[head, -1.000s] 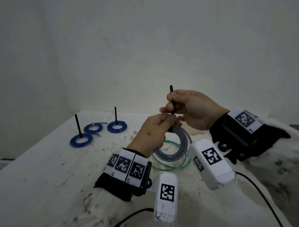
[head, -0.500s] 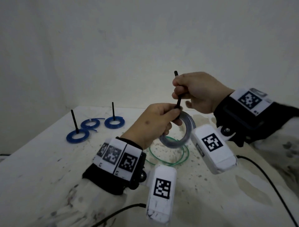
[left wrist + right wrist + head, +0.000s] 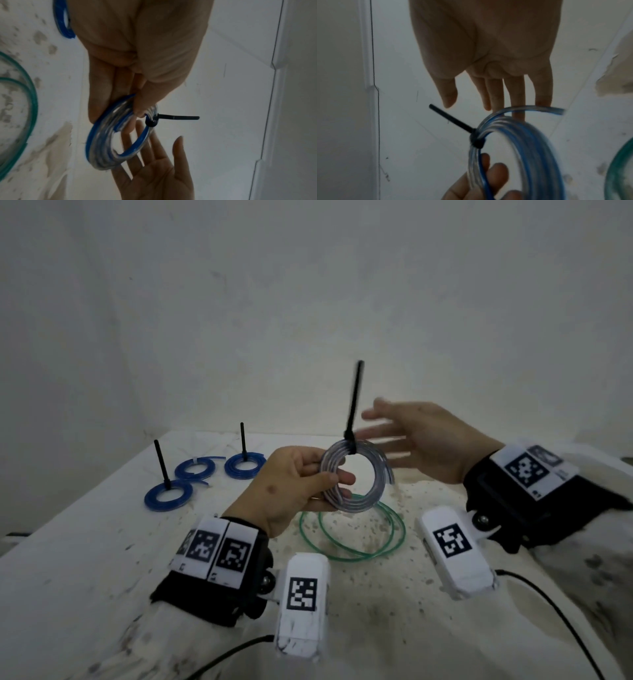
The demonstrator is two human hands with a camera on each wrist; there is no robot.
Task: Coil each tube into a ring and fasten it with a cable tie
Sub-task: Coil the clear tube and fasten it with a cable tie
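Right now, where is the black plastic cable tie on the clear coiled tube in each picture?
Head: the black plastic cable tie stands up from the top of the clear coiled tube, centre.
Left wrist: it sticks out rightwards, mid-picture.
Right wrist: it points up-left, left of centre.
Shared landmark: the green tube loop on the table, at far left and far right in the wrist views.

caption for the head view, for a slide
Left hand holds up a coiled tube cinched by a black cable tie; right hand open behind it.
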